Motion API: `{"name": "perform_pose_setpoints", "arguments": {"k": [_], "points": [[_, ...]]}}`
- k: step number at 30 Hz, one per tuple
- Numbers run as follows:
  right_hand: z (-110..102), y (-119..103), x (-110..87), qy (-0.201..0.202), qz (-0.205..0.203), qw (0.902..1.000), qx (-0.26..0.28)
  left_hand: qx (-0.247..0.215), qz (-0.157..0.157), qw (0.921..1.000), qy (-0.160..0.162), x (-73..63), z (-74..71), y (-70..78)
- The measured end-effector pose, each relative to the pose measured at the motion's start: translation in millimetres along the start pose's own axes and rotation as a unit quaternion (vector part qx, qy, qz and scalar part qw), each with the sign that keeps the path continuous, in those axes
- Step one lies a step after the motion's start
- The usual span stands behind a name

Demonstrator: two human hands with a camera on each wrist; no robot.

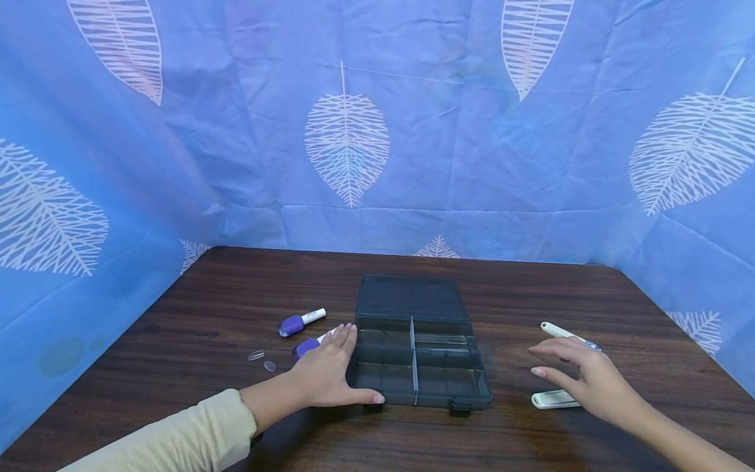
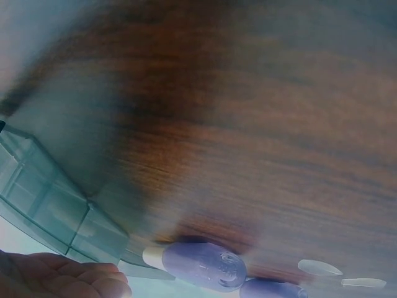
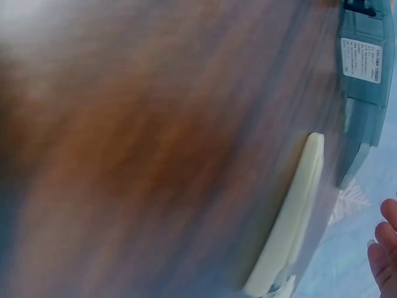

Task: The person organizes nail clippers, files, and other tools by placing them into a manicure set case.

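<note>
A dark translucent compartment box (image 1: pixel 444 380) lies with its lid (image 1: pixel 409 296) tipped back. My left hand (image 1: pixel 327 373) rests along the box's left side, fingers fairly straight, with the thumb at the front edge. Partly behind that hand is a purple nail polish bottle (image 1: pixel 305 349) with a white cap; a second purple nail polish bottle (image 1: pixel 291 326) lies just beyond. Over on the right, my right hand (image 1: pixel 596 377) hovers with loosely bent fingers, holding nothing. It overlaps two slim white-handled tools, one behind (image 1: pixel 554 330) and one in front (image 1: pixel 554 399).
Two small clear pieces shaped like nail tips, one long (image 1: pixel 256 355) and one oval (image 1: pixel 269 366), lie left of the bottles. The box has dividers (image 1: pixel 414 367) and a front latch (image 1: pixel 460 408). A blue leaf-print cloth (image 1: pixel 413 151) surrounds the dark wooden table (image 1: pixel 283 275).
</note>
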State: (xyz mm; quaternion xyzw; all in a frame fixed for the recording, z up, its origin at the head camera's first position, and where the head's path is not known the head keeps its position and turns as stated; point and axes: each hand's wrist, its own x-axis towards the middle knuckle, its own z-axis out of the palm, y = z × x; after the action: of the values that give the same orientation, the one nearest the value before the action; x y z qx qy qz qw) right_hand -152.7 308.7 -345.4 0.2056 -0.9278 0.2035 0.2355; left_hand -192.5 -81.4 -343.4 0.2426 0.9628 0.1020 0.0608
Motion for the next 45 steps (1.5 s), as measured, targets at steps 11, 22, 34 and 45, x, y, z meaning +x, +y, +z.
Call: {"name": "perform_pose_setpoints", "arguments": {"k": [11, 22, 34, 45], "points": [[-0.1, 17.8, -30.6, 0.005, 0.024, 0.9997, 0.009, 0.001, -0.004, 1.0, -0.001, -0.6, -1.1, -0.4], [0.7, 38.5, -47.6, -0.011, 0.059, 0.998, -0.018, 0.002, -0.001, 1.0, -0.001, 0.3, -0.6, -1.1], [-7.9, 58.8, -54.7, -0.077, 0.125, 0.9882, -0.044, 0.004, -0.001, 1.0, -0.002, 0.3, -0.6, -0.5], [-10.0, 65.8, -51.8, -0.087, 0.068, 0.9927, -0.047, 0.0, -0.002, 1.0, -0.003, 0.4, -0.3, 0.2]]}}
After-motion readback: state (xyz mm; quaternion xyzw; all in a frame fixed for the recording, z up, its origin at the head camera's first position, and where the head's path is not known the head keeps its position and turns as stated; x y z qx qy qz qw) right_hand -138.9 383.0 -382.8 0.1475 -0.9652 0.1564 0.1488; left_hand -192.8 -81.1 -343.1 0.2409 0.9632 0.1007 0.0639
